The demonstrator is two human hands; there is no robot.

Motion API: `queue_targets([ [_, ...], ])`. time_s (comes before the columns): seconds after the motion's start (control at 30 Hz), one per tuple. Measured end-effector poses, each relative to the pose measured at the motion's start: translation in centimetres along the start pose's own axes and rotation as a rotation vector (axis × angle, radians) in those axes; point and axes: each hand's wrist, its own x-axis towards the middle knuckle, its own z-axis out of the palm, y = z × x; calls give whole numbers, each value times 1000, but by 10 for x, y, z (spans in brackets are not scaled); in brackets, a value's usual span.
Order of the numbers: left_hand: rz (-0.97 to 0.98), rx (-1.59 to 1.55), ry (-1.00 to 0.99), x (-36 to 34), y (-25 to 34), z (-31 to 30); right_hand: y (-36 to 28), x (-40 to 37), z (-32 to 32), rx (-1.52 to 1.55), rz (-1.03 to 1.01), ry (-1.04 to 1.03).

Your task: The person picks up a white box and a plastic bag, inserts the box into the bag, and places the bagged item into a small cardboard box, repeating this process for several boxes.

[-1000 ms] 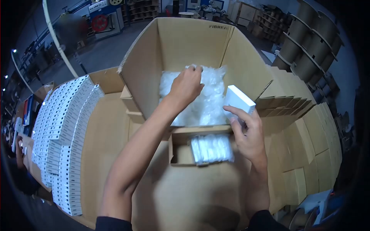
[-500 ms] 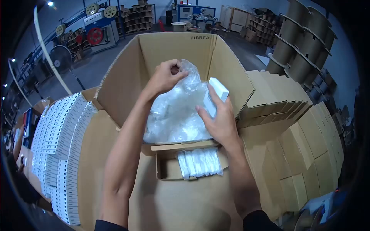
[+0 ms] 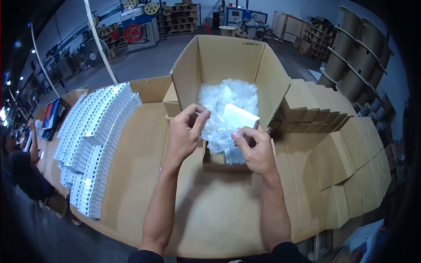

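A clear plastic bag point(image 3: 215, 130) is pinched in the fingers of my left hand point(image 3: 188, 131), in front of the large open carton point(image 3: 228, 57). My right hand point(image 3: 256, 147) is closed on a white box point(image 3: 239, 117), and its thumb and finger also touch the bag's edge. More clear bags point(image 3: 234, 92) lie heaped inside the carton. Below my hands, a small cardboard box point(image 3: 219, 167) holds wrapped white items point(image 3: 234, 155), partly hidden by the bag and my right hand.
Stacks of white boxes point(image 3: 98, 127) stand on the left of the cardboard-covered table point(image 3: 210, 210). Folded cartons point(image 3: 346, 162) are piled on the right. A person point(image 3: 26, 166) sits at the far left. Large spools point(image 3: 359, 57) stand behind on the right.
The view has turned left. Both hands have come down and nearer, out of the carton; my left hand has drawn a bag out, and the white box is now beside it.
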Motion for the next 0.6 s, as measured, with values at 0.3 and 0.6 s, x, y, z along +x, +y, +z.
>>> queue_targets([
  [0.3,-373,-855,-224,-161,-16,27,0,-125,-4,40,54,-58],
  [0.6,-250,-279,124,-226,-18,45,10,-210,13,378,301,4],
])
